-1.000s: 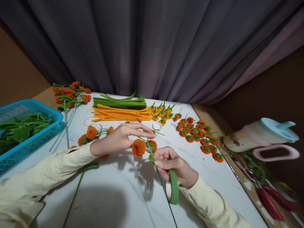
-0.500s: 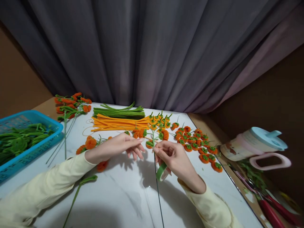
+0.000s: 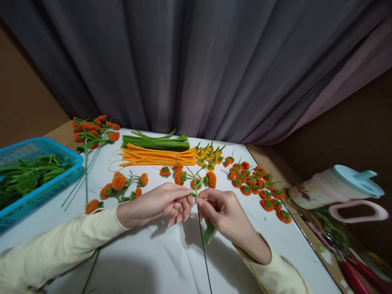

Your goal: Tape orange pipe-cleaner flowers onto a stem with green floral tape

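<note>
My left hand (image 3: 163,203) and my right hand (image 3: 221,212) meet fingertip to fingertip over the white table (image 3: 153,261). Together they pinch a thin wire stem (image 3: 203,253) just below its branch of orange pom-pom flowers (image 3: 196,179), which stands upright above my fingers. A roll of green floral tape (image 3: 209,233) hangs around the fingers of my right hand, beside the stem. The stem's long tail runs down toward the table's near edge.
Bundles of green (image 3: 154,141) and orange pipe cleaners (image 3: 156,156) lie at the back. Many small orange flowers (image 3: 257,183) are spread to the right, finished sprigs (image 3: 122,183) to the left. A blue basket of green leaves (image 3: 33,175) stands far left. A lidded cup (image 3: 339,190) lies beside the table.
The flower branch has swung from lying sideways to upright. My left hand has closed in onto the stem next to my right, and the tape roll has risen off the table.
</note>
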{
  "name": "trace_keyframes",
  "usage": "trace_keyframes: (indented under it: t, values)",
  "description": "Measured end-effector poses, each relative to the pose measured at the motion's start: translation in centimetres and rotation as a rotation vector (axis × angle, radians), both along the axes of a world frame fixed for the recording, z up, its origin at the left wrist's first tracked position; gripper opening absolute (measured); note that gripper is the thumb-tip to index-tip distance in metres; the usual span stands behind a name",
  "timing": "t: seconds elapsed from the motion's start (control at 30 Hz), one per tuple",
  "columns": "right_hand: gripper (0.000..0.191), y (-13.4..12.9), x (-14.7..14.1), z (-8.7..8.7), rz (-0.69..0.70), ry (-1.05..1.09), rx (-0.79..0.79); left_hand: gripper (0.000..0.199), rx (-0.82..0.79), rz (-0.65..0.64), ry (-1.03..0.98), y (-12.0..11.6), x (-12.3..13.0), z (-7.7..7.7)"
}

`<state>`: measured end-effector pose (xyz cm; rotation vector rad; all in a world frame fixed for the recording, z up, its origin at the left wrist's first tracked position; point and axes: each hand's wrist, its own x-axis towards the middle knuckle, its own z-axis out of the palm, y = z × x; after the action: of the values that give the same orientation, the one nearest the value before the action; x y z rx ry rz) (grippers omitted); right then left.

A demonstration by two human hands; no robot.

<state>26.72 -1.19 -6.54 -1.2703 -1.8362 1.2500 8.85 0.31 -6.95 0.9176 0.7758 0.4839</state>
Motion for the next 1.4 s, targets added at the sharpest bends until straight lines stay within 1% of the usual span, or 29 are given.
trace_keyframes:
  t: [0.13,0.27,0.43,0.57,0.67,0.83,1.0,1.13,1.23,1.4]
  values:
    - [0.022,0.2,0.2,0.0,0.031,-0.016,-0.007,0.034,0.169,0.013,0.133,-0.2,0.3,0.4]
    - [0.023,0.3,0.5,0.2,0.107,-0.083,0.048,0.034,0.261,0.003,0.214,-0.3,0.4,0.2]
    - [0.021,0.1,0.6,0.8,0.188,-0.168,0.116,0.028,0.297,-0.015,0.229,-0.5,0.1,-0.2]
    - [0.02,-0.2,0.5,0.8,0.192,-0.23,0.173,0.028,0.292,0.02,0.261,-0.8,0.3,-0.2]
    - [0.021,-0.4,0.5,0.6,0.177,-0.259,0.176,0.031,0.304,0.058,0.309,-1.0,0.6,-0.3]
    - [0.022,-0.5,0.5,0.4,0.161,-0.263,0.123,0.034,0.407,0.113,0.339,-1.4,1.0,-0.9]
    - [0.023,-0.5,0.6,0.6,0.172,-0.271,0.124,0.038,0.537,0.192,0.363,-2.1,1.4,-2.0]
    - [0.023,-0.6,0.5,0.7,0.164,-0.285,0.11,0.041,0.524,0.216,0.35,-2.4,1.8,-3.0]
    - [0.021,-0.6,0.5,0.5,0.186,-0.296,0.079,0.039,0.515,0.227,0.349,-2.6,2.2,-3.4]
    - [0.022,-0.7,0.5,0.4,0.218,-0.296,0.063,0.036,0.571,0.242,0.369,-2.8,2.4,-3.9]
